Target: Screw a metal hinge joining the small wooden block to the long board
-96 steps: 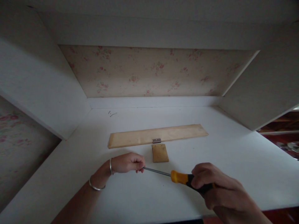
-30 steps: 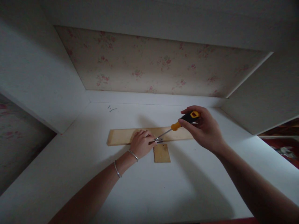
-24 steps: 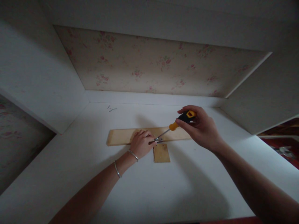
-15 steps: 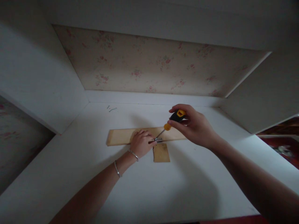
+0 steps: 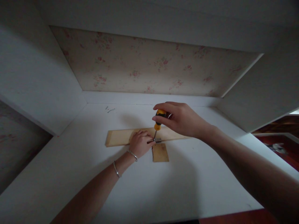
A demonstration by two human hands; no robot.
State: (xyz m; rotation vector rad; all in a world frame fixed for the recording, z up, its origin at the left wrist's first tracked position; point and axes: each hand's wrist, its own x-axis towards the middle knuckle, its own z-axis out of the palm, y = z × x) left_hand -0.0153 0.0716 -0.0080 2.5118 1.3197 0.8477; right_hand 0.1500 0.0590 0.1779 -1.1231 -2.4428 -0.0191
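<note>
My right hand [image 5: 179, 118] grips a screwdriver [image 5: 160, 117] with a yellow and black handle, fingers and thumb around the grip. The screwdriver stands nearly upright, its tip down at a small metal hinge [image 5: 158, 140] on the front edge of a pale wooden board [image 5: 119, 137]. My left hand [image 5: 141, 143], a bracelet at its wrist, lies over the board, with thumb and forefinger closed at the hinge's left end. Its fingers partly cover that end, and any screw under the tip is too small to make out. Just in front lies a small wooden piece [image 5: 160, 153] with little holes.
A few small screws [image 5: 110, 109] lie on the white surface [image 5: 130, 199] behind the board. White panels [image 5: 252, 93] enclose the surface at the left and right. Floral wallpaper [image 5: 149, 65] covers the back. Some reddish things [image 5: 285, 152] show past the right edge.
My right hand has moved left, bringing the screwdriver from a slant to nearly upright, with its tip staying at the hinge. My left hand keeps its place on the board.
</note>
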